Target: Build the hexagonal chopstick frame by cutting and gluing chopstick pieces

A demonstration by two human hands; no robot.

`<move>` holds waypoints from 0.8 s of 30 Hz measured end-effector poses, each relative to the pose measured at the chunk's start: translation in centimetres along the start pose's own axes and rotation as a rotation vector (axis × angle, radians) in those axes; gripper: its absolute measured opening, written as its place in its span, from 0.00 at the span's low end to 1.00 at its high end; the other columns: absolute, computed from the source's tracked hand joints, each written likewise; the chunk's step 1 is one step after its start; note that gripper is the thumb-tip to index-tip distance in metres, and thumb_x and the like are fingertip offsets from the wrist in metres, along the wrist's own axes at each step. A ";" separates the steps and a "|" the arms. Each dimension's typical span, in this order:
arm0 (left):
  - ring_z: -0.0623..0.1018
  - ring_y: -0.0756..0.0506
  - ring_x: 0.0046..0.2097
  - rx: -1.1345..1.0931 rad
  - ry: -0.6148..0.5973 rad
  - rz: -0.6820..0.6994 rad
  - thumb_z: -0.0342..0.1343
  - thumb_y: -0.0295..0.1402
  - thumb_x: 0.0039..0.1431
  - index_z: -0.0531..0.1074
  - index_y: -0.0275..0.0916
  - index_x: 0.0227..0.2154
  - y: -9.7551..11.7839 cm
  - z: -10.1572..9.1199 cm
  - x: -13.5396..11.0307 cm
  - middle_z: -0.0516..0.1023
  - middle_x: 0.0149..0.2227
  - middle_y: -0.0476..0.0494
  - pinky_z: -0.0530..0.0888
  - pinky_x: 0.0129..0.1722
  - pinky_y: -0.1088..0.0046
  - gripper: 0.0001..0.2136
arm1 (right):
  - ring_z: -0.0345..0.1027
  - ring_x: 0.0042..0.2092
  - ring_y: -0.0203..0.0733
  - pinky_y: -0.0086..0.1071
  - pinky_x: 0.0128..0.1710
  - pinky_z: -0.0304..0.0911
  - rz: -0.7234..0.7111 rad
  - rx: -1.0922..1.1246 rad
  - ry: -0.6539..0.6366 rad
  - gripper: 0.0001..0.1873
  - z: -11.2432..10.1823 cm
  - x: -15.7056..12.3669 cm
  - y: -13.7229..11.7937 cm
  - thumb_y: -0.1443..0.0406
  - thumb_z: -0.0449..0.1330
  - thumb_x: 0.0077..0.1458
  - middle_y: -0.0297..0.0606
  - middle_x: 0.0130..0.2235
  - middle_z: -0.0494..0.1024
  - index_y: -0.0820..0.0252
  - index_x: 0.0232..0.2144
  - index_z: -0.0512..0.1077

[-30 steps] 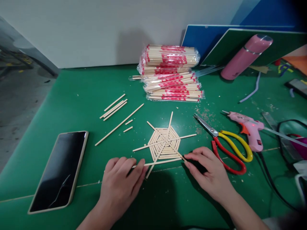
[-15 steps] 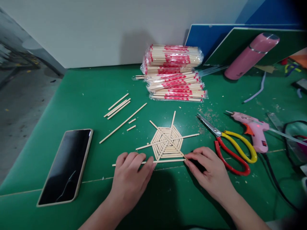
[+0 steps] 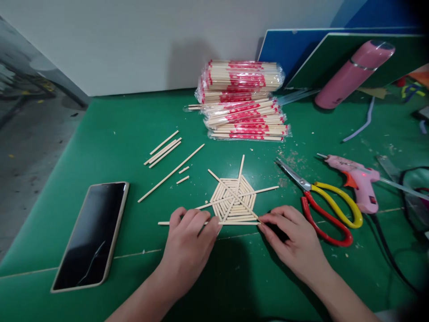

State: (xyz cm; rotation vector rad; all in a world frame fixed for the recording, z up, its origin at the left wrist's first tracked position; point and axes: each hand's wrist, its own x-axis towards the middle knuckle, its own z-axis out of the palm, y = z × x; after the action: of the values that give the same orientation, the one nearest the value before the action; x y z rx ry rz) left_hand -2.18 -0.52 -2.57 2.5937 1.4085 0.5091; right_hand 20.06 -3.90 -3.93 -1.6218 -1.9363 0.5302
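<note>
Web point(image 3: 233, 195): is lying flat on the green table point(image 3: 134, 116), just beyond the left hand point(image 3: 189, 241) and the right hand point(image 3: 291, 235); its spokes are crossing at the middle and jutting past six-sided rings of sticks.
Phone point(image 3: 92, 237): is resting screen up at far left, well apart from the web.
Short sticks point(image 3: 165, 154): are lying in a slanting group beyond the left hand.
Long stick point(image 3: 171, 173): is slanting alone between that group and the web.
Stubs point(image 3: 182, 180): are sitting just beside the long stick, on its right.
Packs point(image 3: 246, 103): are piling up behind the web, in clear film with red print.
Scissors point(image 3: 310, 187): are lying just right of the right hand, blades together and pointing away, crowding that side.
Flask point(image 3: 355, 75): is occupying the back right, before the boards point(image 3: 321, 58).
Glue gun point(image 3: 357, 176): is lying right of the scissors, nozzle facing left.
In the way: the left hand is covering part of the edge stick point(image 3: 241, 223) and one spoke's end.
Left fingers: are curling over the edge stick and grasping it along the web's near side.
Right fingers: thumb and forefinger are pinching the web's near right spoke tip, where the edge stick's end is meeting it.
</note>
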 end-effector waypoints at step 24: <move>0.69 0.47 0.34 -0.157 -0.009 -0.014 0.48 0.27 0.55 0.70 0.39 0.30 0.2 0.1 0.2 0.73 0.30 0.47 0.64 0.36 0.68 0.06 | 0.63 0.33 0.39 0.33 0.31 0.60 -0.018 -0.013 -0.014 0.07 0.0 -0.1 0.1 0.67 0.55 0.50 0.38 0.30 0.69 0.57 0.33 0.72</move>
State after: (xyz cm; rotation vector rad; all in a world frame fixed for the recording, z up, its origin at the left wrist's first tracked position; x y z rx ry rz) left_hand -1.88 -0.49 -2.57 2.4578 1.3266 0.5805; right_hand 20.13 -3.95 -3.98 -1.6110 -1.9661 0.5241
